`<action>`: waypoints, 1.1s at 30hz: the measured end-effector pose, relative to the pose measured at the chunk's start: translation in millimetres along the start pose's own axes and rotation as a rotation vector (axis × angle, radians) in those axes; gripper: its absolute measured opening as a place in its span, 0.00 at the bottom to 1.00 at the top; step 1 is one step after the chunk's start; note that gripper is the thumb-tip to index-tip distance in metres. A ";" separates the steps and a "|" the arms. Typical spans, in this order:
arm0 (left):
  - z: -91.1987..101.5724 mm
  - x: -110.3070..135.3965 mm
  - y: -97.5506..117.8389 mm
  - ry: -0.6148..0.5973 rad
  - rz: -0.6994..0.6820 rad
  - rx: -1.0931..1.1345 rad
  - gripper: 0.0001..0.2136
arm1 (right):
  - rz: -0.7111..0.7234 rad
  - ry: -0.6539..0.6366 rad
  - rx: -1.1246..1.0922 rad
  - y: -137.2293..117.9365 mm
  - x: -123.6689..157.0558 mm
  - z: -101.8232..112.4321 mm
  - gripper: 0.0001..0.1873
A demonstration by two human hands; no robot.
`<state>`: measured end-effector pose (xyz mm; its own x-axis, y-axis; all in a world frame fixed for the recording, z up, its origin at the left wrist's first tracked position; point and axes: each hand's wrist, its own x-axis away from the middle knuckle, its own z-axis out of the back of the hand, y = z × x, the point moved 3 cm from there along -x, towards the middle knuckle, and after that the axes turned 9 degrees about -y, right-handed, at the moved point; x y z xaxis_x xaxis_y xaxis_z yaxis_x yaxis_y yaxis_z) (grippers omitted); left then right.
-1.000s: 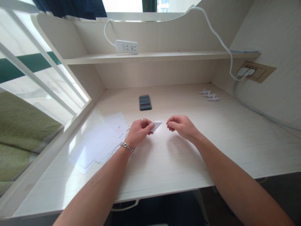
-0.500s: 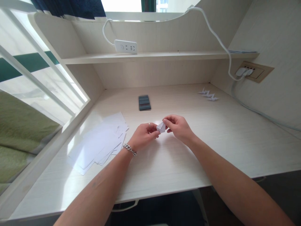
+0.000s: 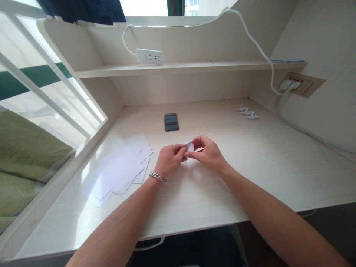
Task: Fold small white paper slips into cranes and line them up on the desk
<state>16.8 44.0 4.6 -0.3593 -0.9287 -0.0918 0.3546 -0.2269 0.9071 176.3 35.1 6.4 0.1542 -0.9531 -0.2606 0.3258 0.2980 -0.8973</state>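
Observation:
Both of my hands meet over the middle of the pale wooden desk [image 3: 250, 167]. My left hand [image 3: 169, 159], with a ring and a chain bracelet, pinches a small folded piece of white paper [image 3: 190, 146]. My right hand [image 3: 207, 154] pinches the same paper from the right side. The fingers of both hands are closed on it, and they hide most of it. A loose pile of white paper sheets [image 3: 116, 170] lies just left of my left hand.
A dark phone [image 3: 171, 122] lies flat beyond my hands. Small folded paper figures [image 3: 247, 111] sit at the back right. A power strip [image 3: 149, 56] rests on the shelf, its cable running to a wall socket [image 3: 299, 85]. A bed rail [image 3: 50, 92] borders the left.
My right hand has come in from the right and taken hold of the folded paper that my left hand held alone. Both hands now grip it close together.

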 end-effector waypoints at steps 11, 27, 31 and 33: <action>-2.3 -2.6 -3.3 -0.005 0.083 0.303 0.14 | -0.025 0.034 -0.029 0.1 -0.7 -0.4 0.12; 0.5 0.4 4.6 -0.025 0.144 0.474 0.15 | -0.109 0.085 -0.154 7.5 -3.7 0.8 0.13; -0.7 1.1 5.7 -0.041 0.144 0.498 0.15 | -0.094 0.101 -0.079 5.0 -2.3 1.7 0.11; -1.1 1.2 5.7 -0.051 0.137 0.512 0.15 | -0.083 0.100 -0.059 3.0 -1.6 1.6 0.10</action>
<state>19.3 41.3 9.2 -0.3853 -0.9214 0.0504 -0.0605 0.0797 0.9950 178.5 37.6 4.7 0.0343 -0.9758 -0.2159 0.2777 0.2168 -0.9359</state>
